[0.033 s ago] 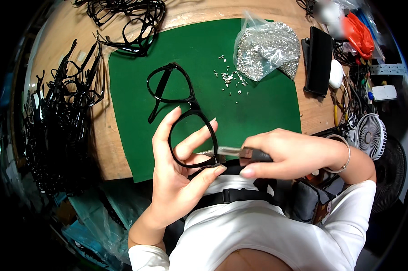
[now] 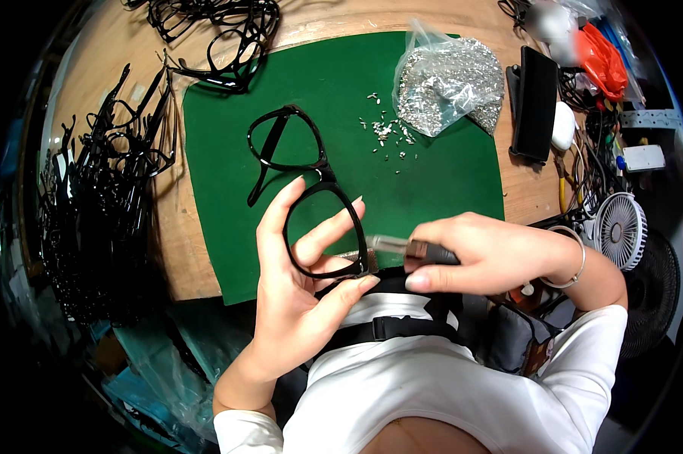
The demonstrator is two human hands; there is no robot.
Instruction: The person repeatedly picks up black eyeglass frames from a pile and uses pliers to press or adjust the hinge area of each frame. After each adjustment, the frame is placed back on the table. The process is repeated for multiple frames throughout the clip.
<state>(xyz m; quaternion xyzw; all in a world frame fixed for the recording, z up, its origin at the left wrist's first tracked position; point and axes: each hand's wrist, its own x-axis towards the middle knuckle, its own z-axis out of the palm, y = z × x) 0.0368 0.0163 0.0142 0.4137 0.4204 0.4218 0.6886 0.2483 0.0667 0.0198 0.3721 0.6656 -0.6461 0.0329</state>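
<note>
My left hand (image 2: 292, 295) is closed on the rim of black eyeglasses (image 2: 324, 172), thumb at the lower corner and fingers behind and through the near lens opening. The far half of the glasses, with a folded temple arm, extends over a green mat (image 2: 228, 234). Gripped in my right hand (image 2: 481, 253) is a hand tool (image 2: 425, 252) with a dark handle and a slim silver metal end; its exact kind is unclear. Its blurred tip points at the corner of the rim, close beside it. A small grey metal piece (image 2: 371, 261) shows behind that corner, partly hidden.
Small silver metal parts (image 2: 387, 132) lie scattered on the mat near a clear bag (image 2: 451, 87) full of them. Black eyeglass frames (image 2: 103, 219) are heaped at left, with more (image 2: 235, 45) at the back. At right are a black case (image 2: 534, 104), yellow-handled pliers (image 2: 561, 189) and a white fan (image 2: 620, 231).
The tool in my right hand has shifted slightly right and up, away from the rim corner, uncovering more of the grey metal piece. The left hand and glasses are nearly still.
</note>
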